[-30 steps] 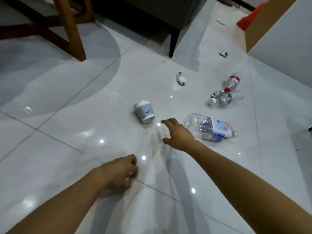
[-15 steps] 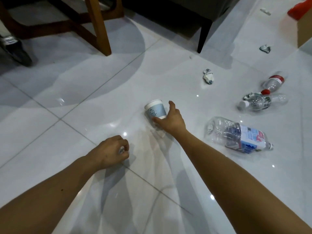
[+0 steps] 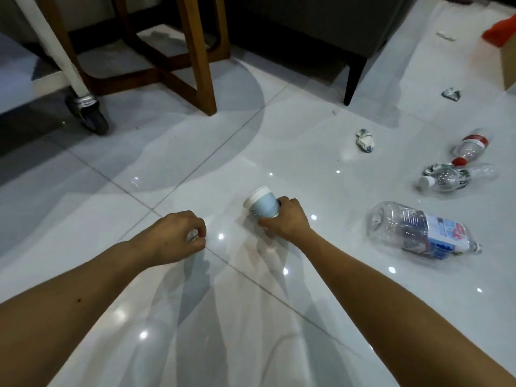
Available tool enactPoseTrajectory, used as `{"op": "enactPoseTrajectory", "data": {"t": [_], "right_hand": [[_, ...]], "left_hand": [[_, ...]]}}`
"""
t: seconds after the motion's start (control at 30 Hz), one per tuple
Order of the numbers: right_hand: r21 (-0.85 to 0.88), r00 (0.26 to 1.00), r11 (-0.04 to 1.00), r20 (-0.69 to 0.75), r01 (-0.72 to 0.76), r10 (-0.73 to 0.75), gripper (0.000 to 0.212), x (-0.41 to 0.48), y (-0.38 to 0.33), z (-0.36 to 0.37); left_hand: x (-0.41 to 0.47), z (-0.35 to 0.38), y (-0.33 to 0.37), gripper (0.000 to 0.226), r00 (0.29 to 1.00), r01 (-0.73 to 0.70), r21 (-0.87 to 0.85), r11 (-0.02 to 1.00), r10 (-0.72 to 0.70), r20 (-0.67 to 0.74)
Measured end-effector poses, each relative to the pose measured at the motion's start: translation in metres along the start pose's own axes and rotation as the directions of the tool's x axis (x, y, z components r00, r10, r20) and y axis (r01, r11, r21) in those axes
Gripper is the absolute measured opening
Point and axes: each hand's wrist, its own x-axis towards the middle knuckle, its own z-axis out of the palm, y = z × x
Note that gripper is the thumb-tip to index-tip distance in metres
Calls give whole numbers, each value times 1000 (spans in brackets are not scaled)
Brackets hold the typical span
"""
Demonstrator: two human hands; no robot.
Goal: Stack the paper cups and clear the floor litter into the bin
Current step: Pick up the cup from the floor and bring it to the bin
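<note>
Glossy white tile floor (image 3: 195, 317) everywhere, shiny enough to throw back the ceiling lights as little dots. Just right of the frame's centre the right hand (image 3: 284, 222) is wrapped around a paper cup (image 3: 262, 205), pale blue with a white rolled rim, tipped on its side with the mouth toward the upper left; there's a small print on it but I can't read it. The left hand (image 3: 176, 237), a bit lower and to the left, is curled shut on something small and silvery, too tiny to make out.

Right side of the frame is the litter: a big crushed clear plastic bottle (image 3: 418, 233) with a blue, white and red label (text is mush), a smaller clear bottle (image 3: 444, 178) with a white cap, a red-capped bottle (image 3: 472, 145) above it, and two crumpled wrappers (image 3: 365, 140) (image 3: 451, 94). Upper left has wooden chair legs (image 3: 201, 65) and a grey caster wheel (image 3: 88, 113).
</note>
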Motion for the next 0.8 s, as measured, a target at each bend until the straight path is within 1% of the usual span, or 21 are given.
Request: {"op": "enactPoseTrajectory", "data": {"t": [0.07, 0.17, 0.23, 0.3, 0.4, 0.5, 0.57, 0.7, 0.8], "right_hand": [[57, 999, 998, -28, 16, -15, 60, -14, -14, 4], [146, 997, 988, -74, 41, -30, 60, -48, -37, 11], [169, 995, 984, -86, 62, -48, 59, -76, -51, 14], [193, 992, 980, -118, 56, -33, 61, -109, -64, 18], [250, 973, 968, -228, 21, 37, 64, -156, -77, 27], [301, 941, 953, -316, -20, 120, 65, -204, -90, 38], [280, 934, 959, -335, -32, 129, 66, -231, -99, 40], [193, 933, 981, -355, 7, 63, 68, -255, -123, 36], [182, 924, 980, -383, 82, -6, 70, -245, -141, 40]], "left_hand": [[-10, -18, -12, 4, 998, 6, -31, 999, -8, -55], [-26, -39, -31, 4, 992, 7, -85, 996, -18, -128], [-37, -47, -42, 6, 982, 8, -149, 989, -35, -183], [-48, -52, -49, 8, 974, -12, -210, 978, -36, -222], [-65, -51, -53, 8, 961, -48, -266, 963, -29, -275], [-92, -45, -62, 8, 965, -74, -281, 957, -2, -260], [-111, -46, -62, 13, 974, -98, -254, 962, 39, -225], [-142, -68, -52, 19, 974, -192, -276, 942, 149, -171], [-154, -85, -51, 23, 966, -200, -262, 944, 146, -212]]}}
